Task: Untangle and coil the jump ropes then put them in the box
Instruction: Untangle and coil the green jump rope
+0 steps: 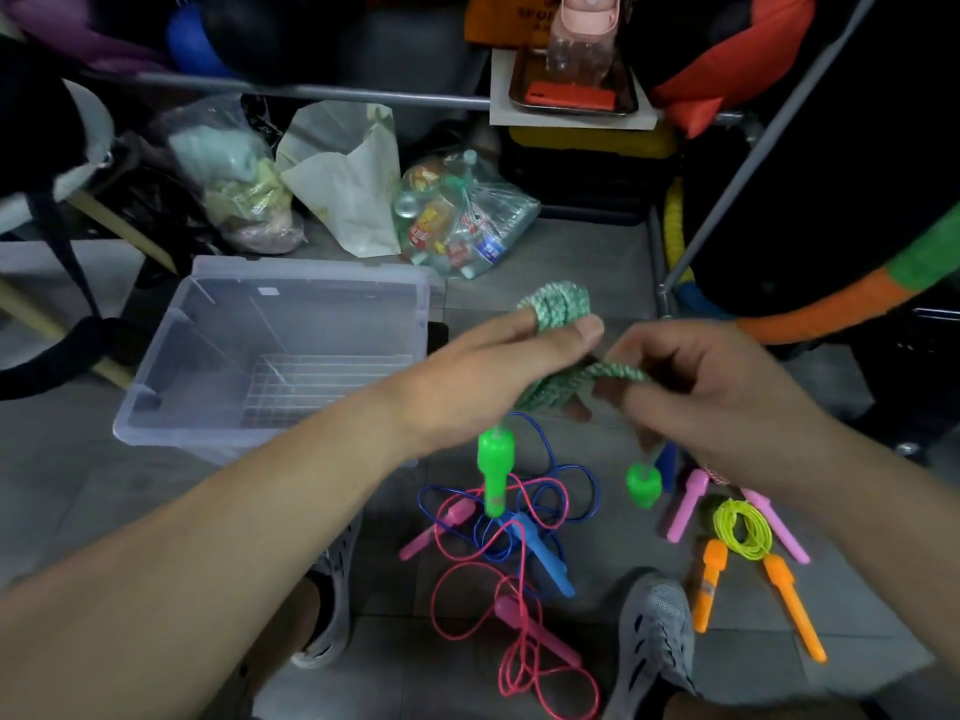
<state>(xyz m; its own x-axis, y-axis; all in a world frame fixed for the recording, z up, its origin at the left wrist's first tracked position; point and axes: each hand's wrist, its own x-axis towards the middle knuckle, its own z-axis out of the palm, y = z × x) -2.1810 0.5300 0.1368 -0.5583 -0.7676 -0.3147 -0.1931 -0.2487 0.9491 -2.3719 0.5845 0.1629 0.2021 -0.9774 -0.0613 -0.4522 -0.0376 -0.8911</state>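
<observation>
My left hand [498,366] holds a coil of green braided jump rope [558,304] looped around its fingers. My right hand [717,387] pinches a strand of the same rope beside it. Two green handles [496,470] hang below the hands. The clear plastic box [156,407] stands open on the floor to the left, with nothing inside. On the floor below lie a tangled blue rope [566,491] and pink rope [467,579]. A coiled yellow rope [740,527] with orange handles lies at the right, beside pink handles [685,504].
Plastic bags of bottles [462,220] and a paper bag [348,179] sit behind the box. A metal rack frame [727,189] rises at the right. My feet in grey shoes [654,641] stand close to the ropes on the tiled floor.
</observation>
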